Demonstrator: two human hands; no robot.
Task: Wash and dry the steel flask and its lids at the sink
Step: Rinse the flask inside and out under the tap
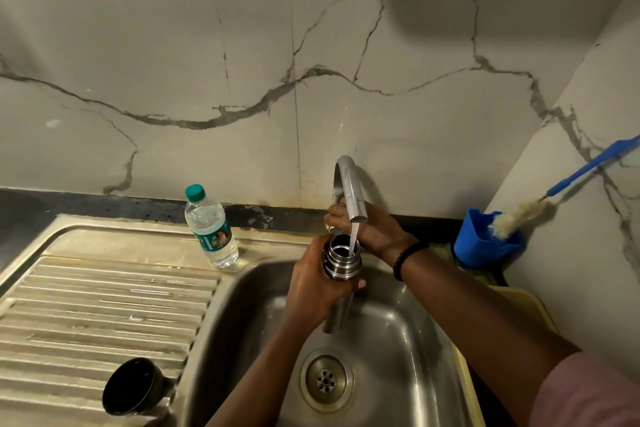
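Left hand [313, 282]: wrapped round the upper body of the steel flask [341, 262], fingers curled just under the threaded neck; judged a steadying grip that keeps the mouth under the water.
Steel flask: upright, lidless, held above the sink basin [398, 333], its lower body visible under the hand; the open mouth sits directly below the spout so the stream falls inside.
Water stream [354, 239]: running from the spout into the flask mouth; the step is judged to be filling or rinsing the inside.
Right hand [367, 227]: reaching behind the tap [349, 189], at its base; presumably working the valve, but the spout hides the fingers, so whether they hold anything cannot be told. A dark bead bracelet [405, 258] sits on the wrist.
Lid [130, 386]: dark, cup-shaped, lying on its side on the ribbed draining board [104, 302], well apart from the flask; apparently set aside for its own wash. No second lid identified.
Plastic water bottle [211, 229]: capped, standing at the back edge of the draining board, left of the tap.
Bottle brush [540, 204]: blue handle, pale bristles, leaning out of a blue holder [485, 246] in the right corner; within reach, unused.
Surface: stainless sink unit, stained and wet, drain [325, 380] open.
Room: marble-veined wall tiles [242, 62] behind and to the right; dim light.
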